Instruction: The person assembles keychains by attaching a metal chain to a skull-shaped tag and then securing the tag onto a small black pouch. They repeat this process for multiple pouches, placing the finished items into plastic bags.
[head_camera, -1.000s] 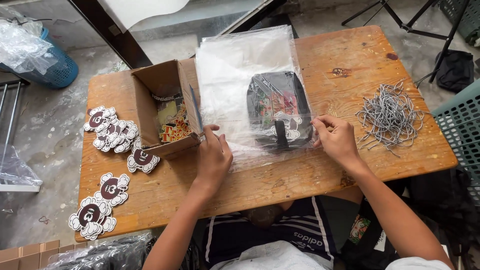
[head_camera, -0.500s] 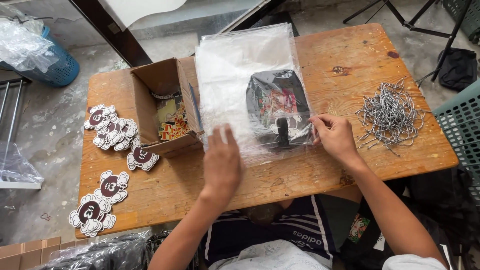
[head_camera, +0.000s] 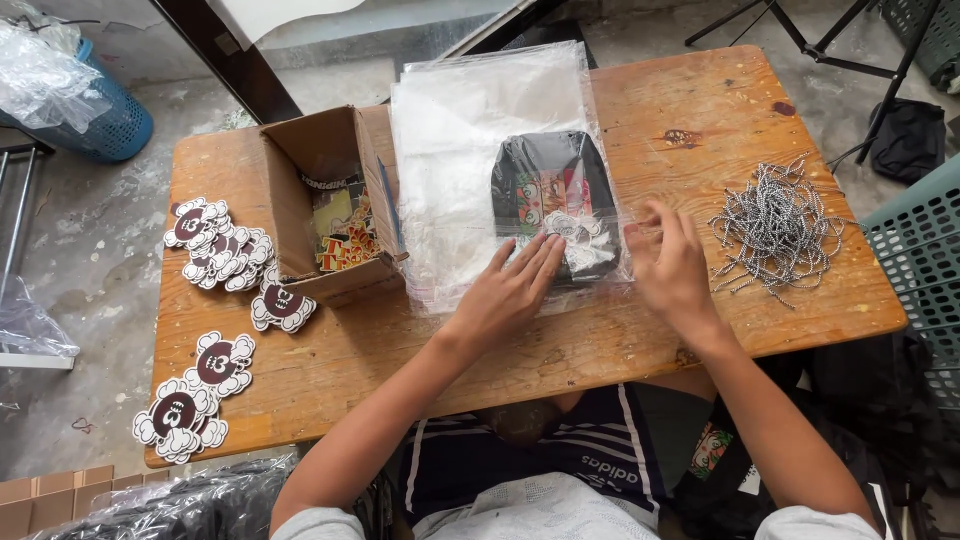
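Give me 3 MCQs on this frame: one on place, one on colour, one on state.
1. Where does the pile of twisted cords lie?
A. inside the cardboard box
B. on the table, to the right of the plastic bags
C. on the floor

2. What colour is the basket at the upper left?
A. blue
B. red
C. yellow

3. How is the left hand?
A. clenched around a cord
B. inside the box
C. flat, fingers out, on the clear plastic bag

Key: 1 B, the cords rest on the wooden table past the right hand, beside the stack of clear bags. 2 A, its mesh wall is blue. 3 C, its fingers lie stretched over the bag that holds a dark item, while the cardboard box stands apart to its left.
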